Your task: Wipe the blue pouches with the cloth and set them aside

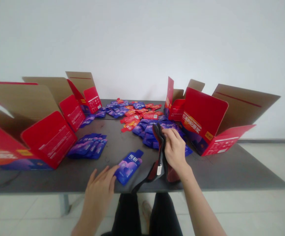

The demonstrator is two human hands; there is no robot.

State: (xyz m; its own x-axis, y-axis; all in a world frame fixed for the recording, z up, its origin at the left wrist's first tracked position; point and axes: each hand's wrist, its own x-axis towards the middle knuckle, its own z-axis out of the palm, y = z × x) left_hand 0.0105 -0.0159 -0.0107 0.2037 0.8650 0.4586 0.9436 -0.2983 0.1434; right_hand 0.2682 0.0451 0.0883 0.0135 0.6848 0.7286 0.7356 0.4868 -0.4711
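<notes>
My right hand [174, 147] is closed on the upper edge of a black and brown folded fabric item [160, 154], with a white label and a black strap trailing toward the table's front edge. What kind of item it is, I cannot tell. Close to its left lies a single purple-blue spouted pouch [128, 167], flat on the table. My left hand [101, 185] is at that pouch's left edge, fingers apart, the index fingertip touching or just beside it. A fanned stack of purple pouches [88, 146] rests farther left.
Open red cartons [51, 139] stand along the left side of the grey table [113, 129]. More open cartons [203, 118] stand on the right. A heap of purple pouches [148, 131] lies behind my right hand, with mixed orange pouches [134, 118] toward the back. A white wall rises behind.
</notes>
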